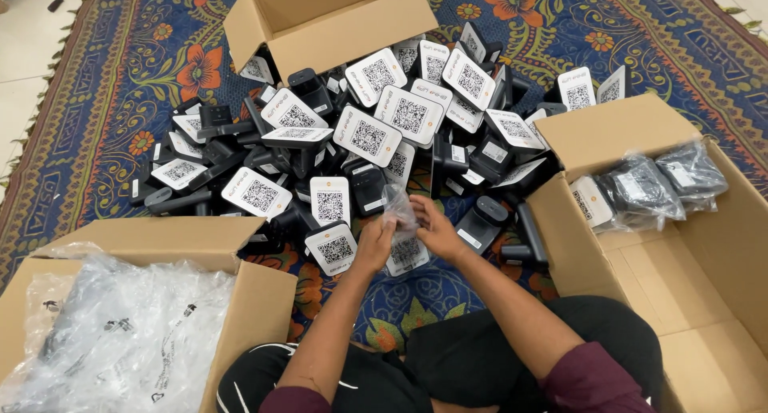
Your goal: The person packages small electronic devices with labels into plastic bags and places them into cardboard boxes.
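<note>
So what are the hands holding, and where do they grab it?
Both the left hand and the right hand pinch a clear plastic bag by its lower end; its top sticks up between them.

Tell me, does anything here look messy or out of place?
The black stands with white code cards lie heaped every which way on the patterned rug, not stacked. Both hands, left hand and right hand, hold a clear plastic bag.

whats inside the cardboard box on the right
The cardboard box on the right holds a few black devices in clear plastic bags at its far end, one white-faced; its near floor is bare. Anything beneath them is hidden.
</note>
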